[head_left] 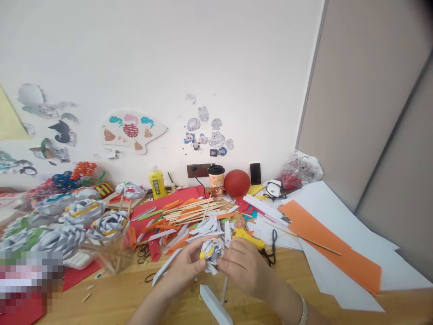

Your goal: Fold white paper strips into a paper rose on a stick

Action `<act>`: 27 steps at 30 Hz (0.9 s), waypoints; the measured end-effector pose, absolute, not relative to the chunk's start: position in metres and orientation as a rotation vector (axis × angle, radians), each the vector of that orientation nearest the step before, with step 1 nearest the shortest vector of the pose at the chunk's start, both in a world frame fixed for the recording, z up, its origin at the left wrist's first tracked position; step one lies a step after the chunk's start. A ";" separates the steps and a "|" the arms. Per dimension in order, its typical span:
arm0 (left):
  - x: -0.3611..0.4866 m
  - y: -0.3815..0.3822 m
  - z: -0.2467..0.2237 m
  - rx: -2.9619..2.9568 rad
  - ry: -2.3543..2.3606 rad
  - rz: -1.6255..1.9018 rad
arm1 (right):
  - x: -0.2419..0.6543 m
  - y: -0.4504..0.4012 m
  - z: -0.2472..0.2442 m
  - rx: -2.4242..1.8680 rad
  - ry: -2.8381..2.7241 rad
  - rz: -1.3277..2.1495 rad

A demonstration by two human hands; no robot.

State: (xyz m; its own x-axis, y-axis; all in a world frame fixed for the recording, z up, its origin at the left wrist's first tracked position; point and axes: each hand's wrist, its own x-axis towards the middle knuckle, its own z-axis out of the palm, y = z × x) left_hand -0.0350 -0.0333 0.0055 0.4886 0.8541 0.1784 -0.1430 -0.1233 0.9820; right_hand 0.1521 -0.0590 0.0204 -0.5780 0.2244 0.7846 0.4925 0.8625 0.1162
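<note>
A small folded paper flower [214, 249], white and grey with a yellow part, is held up between my hands just above the wooden table. My left hand [186, 262] grips it from the left, thumb in front and fingers behind. From the right, my right hand [245, 264] has its fingers pressed together at the flower's edge; some fingertips are hidden. Below the hands lies a folded white paper strip [215, 304]. Right behind my right hand is a yellow glue gun [250, 238], partly covered by it.
Loose paper strips [182, 225] and wooden sticks [192, 211] lie behind my hands. Finished paper flowers [83, 210] crowd the left. A yellow bottle [156, 183], a lidded cup [216, 180] and a red balloon [237, 182] stand near the wall. Orange paper [334, 248] covers white sheets [352, 221] at right.
</note>
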 end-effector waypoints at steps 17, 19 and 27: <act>-0.033 -0.037 0.014 1.439 0.596 0.982 | 0.156 -0.061 0.025 -0.442 -2.007 -0.042; -0.032 -0.038 0.016 1.437 0.580 0.964 | 0.156 -0.061 0.026 -0.456 -1.999 0.031; -0.030 -0.042 0.024 1.455 0.601 0.850 | 0.159 -0.053 0.028 -0.559 -2.103 -0.016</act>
